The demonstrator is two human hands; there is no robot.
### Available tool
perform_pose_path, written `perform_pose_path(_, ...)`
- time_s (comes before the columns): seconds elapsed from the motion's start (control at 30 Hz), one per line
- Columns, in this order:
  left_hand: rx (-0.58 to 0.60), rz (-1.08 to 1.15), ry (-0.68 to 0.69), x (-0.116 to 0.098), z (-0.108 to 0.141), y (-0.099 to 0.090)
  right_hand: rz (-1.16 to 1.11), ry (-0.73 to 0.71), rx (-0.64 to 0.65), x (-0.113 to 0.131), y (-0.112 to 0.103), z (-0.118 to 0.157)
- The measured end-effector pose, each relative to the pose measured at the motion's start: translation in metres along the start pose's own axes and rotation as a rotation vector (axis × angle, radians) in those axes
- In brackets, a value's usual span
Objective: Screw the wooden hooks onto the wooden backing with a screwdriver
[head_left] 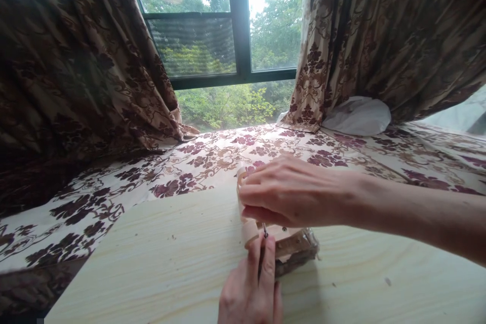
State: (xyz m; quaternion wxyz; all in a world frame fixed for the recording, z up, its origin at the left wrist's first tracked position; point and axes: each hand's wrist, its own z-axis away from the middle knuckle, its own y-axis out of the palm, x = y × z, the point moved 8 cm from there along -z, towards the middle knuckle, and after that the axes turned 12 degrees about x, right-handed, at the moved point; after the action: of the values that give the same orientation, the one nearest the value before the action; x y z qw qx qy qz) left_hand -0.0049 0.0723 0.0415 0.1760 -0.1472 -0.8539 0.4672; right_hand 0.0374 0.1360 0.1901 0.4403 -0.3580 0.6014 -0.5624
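My right hand point(288, 192) reaches in from the right, fingers bent down over a pale wooden piece point(250, 233) with rounded ends. Its fingertips close on the far part of that piece; whatever lies under the palm is hidden. From below comes my left hand point(250, 283), thumb and finger pinched around a small, thin, screw-like metal piece point(265, 232) at the wood's near side. Beneath and to the right, a brown block point(298, 250) wrapped in clear plastic props up the wood. A dark round spot, a hole or screw head point(284, 229), shows on its face.
A pale wood-grain board point(167, 253) lies under the work, with small dark crumbs on it. Floral cloth point(228, 157) covers the surface behind. Patterned curtains point(91, 61) flank a window point(239, 25). A white bag point(359, 115) sits at the right curtain's foot.
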Motion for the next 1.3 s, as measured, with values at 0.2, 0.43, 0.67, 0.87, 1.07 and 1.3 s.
perform_pose_path(0.2,-0.01,0.023,-0.023,0.0,0.001,0.0,-0.017,0.136,-0.027,-0.01,0.0,-0.001)
perform_pose_path(0.43,-0.018,0.009,-0.027,0.0,0.0,0.0,0.009,0.015,-0.003,0.004,-0.001,0.002)
perform_pose_path(0.67,-0.024,0.003,-0.029,0.0,0.001,0.001,0.03,0.214,-0.024,-0.014,0.0,0.001)
perform_pose_path(0.87,-0.032,0.009,-0.035,0.001,0.001,0.0,0.024,0.117,0.056,-0.004,-0.002,0.002)
perform_pose_path(1.07,-0.019,0.021,-0.032,0.0,0.001,0.0,0.02,0.096,0.047,-0.002,0.0,0.0)
perform_pose_path(1.3,0.005,0.023,-0.019,0.001,0.0,0.0,0.011,0.127,0.09,-0.003,-0.004,0.0)
